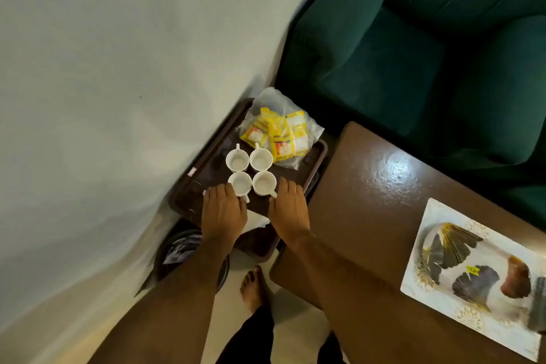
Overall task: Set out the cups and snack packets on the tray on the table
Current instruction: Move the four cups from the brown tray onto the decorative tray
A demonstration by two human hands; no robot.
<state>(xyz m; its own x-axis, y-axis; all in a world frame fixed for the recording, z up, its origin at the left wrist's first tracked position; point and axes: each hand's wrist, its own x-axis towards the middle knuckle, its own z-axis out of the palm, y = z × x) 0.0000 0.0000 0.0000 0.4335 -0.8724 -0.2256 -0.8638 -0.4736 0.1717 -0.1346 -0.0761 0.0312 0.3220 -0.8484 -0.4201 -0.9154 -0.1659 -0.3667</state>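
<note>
1. A dark brown tray (206,168) sits low beside a white wall (103,68), between that wall and a brown table (369,201).
2. Four white cups (237,160) stand in a tight two-by-two square near the middle of the tray, all upright and seemingly empty.
3. A clear plastic bag (274,100) with yellow snack packets (280,136) lies at the far end of the tray, just behind the two far cups, its edge spilling over the tray's far rim.
4. The left hand (223,213) lies palm down on the near part of the tray, fingers fairly straight, fingertips touching the near left cup (240,184).
5. The right hand (289,210) lies likewise, fingers extended, beside the near right cup (264,183) and against its handle; neither hand grips anything.
6. A patterned white rectangular plate (472,275) rests at the near right corner of the table.
7. A green sofa (428,38) stands beyond the table, and a bare foot (252,289) shows on the floor below.
</note>
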